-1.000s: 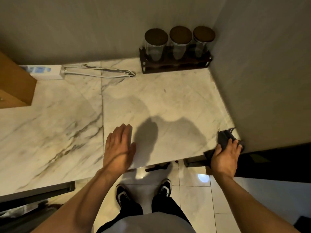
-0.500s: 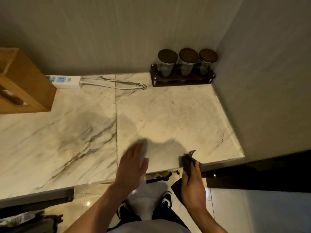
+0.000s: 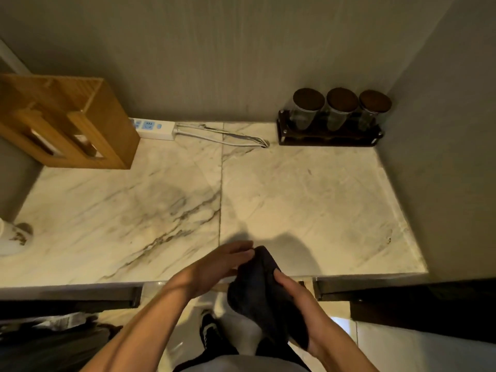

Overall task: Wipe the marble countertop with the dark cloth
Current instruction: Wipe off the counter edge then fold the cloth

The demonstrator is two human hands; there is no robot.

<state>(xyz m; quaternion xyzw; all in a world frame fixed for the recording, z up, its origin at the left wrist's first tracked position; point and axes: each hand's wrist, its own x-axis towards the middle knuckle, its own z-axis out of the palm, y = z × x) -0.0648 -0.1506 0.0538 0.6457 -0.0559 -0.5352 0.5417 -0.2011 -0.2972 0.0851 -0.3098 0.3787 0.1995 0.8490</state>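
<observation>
The white marble countertop with grey veins fills the middle of the view, with a seam running front to back. A dark cloth hangs bunched at the counter's front edge, off the surface. My right hand grips its right side. My left hand pinches its upper left part with the fingertips. Both hands are just in front of the counter's edge, over the floor.
A wooden box stands at the back left, beside a white power strip with its cable. A dark rack with three lidded jars sits in the back right corner. A white object sits at the left edge. Walls close the back and right.
My right hand carried the cloth left along the front edge, from the right corner to the middle. My left hand lifted off the counter and took hold of the cloth.
</observation>
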